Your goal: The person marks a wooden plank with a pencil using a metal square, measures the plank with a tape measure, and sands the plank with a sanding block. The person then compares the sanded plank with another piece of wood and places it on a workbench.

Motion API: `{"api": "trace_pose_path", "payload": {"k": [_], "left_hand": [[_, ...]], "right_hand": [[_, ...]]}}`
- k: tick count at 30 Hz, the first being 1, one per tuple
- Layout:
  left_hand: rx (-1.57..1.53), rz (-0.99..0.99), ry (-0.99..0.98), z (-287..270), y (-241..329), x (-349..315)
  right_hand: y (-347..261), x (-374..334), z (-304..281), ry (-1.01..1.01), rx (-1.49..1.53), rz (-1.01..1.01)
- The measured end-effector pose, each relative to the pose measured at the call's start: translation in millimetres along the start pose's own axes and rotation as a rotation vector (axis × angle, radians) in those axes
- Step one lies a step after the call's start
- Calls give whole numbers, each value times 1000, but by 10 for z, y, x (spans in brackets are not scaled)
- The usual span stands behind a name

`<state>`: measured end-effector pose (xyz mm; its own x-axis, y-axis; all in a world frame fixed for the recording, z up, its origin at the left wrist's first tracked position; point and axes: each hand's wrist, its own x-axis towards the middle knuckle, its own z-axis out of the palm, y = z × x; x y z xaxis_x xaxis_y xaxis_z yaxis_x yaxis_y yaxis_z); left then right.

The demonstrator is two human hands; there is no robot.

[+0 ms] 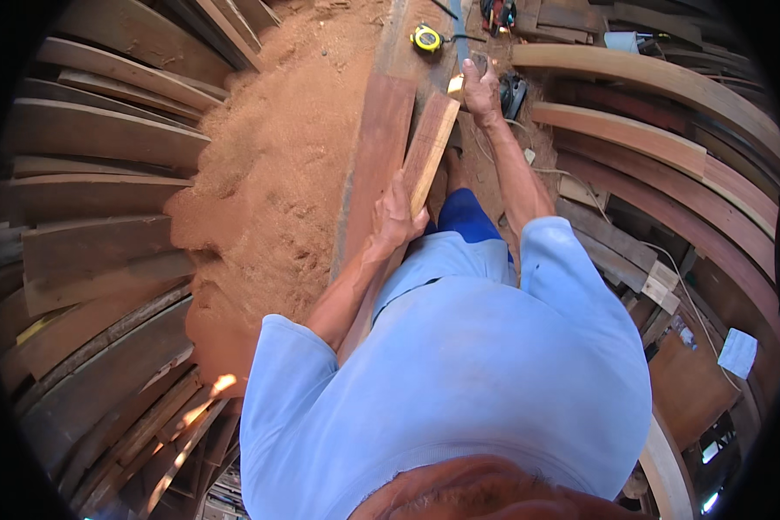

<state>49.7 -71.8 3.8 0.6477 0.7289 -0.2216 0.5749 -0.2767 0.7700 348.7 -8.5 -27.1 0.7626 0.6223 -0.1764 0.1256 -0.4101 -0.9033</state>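
Note:
My left hand (393, 213) is wrapped round the near end of a short wooden block (432, 143), which lies tilted over a wide reddish plank (381, 139). Farther off, my right hand (484, 94) is closed, thumb up, on a narrow bluish-grey strip (462, 35) that runs away toward the top edge. Whether that strip is a ruler or a blade I cannot tell. A yellow and black tape measure (425, 38) rests on the board just left of it. Beside my right wrist sits a dark power tool (513, 94), partly hidden by the hand.
Reddish sawdust (269, 182) is heaped left of the plank. Boards (113, 134) are stacked along the left, and long curved-looking beams (650, 74) line the right. A pale cord (581, 178) trails across the right side. A red and black tool (498, 16) lies at the top.

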Motion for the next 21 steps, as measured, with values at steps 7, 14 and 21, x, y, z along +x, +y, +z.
{"api": "trace_pose_path", "payload": {"k": [7, 14, 21], "left_hand": [[-30, -124, -109, -11, 105, 30], [-139, -421, 19, -510, 506, -212], [-753, -480, 489, -162, -82, -1051]], "right_hand": [[-517, -64, -454, -96, 44, -49], [-1126, -495, 232, -655, -78, -319], [-948, -709, 1114, -1452, -548, -330]]}}
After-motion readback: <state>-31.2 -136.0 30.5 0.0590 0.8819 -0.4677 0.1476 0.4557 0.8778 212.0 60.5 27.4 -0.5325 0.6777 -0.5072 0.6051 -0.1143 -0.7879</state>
